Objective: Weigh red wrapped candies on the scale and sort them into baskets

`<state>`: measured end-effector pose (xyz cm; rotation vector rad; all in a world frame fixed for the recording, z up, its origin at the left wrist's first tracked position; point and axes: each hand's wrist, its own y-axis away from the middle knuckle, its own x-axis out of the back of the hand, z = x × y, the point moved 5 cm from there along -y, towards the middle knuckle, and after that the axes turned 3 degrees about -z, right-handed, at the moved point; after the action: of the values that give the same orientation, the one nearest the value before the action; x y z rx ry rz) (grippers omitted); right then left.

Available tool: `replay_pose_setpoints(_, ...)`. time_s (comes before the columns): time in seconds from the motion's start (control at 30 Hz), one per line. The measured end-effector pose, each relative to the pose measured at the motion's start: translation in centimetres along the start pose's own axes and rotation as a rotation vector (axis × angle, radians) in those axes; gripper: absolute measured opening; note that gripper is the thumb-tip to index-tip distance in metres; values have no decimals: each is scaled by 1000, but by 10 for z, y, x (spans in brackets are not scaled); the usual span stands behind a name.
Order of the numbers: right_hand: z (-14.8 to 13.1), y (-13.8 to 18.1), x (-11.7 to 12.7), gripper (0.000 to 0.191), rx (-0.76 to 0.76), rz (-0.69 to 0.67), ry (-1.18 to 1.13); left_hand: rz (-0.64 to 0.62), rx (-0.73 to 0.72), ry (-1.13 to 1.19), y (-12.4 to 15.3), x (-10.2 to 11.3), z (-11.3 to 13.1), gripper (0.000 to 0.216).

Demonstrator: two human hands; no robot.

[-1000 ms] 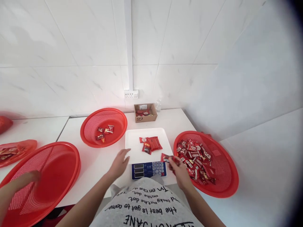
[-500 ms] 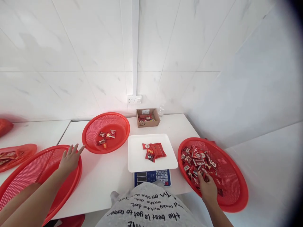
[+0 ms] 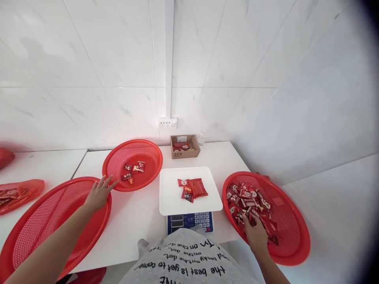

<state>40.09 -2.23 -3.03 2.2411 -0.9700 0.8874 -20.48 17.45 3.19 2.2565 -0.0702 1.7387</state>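
Observation:
My left hand, fingers spread and holding nothing, is over the right rim of a large red basket. Its fingertips are near a second red basket with several small snack packets inside. On the right, my right hand reaches into a third red basket full of red snack packets. Its thumb and fingers close around a small red snack packet, partly hidden by the hand. Between the hands, several red packets lie on the white tray of a scale.
The scale's blue keypad panel is right in front of my body. Behind the tray stands a small cardboard box with packets in it. A red bag lies at the far left. The tiled wall bounds the white table.
My left hand and the left basket have shifted right. Another forearm over that basket has gone from view. My right hand has moved slightly left among the packets.

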Motion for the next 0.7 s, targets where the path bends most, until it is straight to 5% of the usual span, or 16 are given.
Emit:
replay_pose_setpoints(0.4,1,0,1,57,22,16,-30,-128,-40,24,-1,7,2,62)
replay_pose_setpoints(0.7,-3,3,3,60,6,-5,-20,-250,16,61,15,6,-27,41)
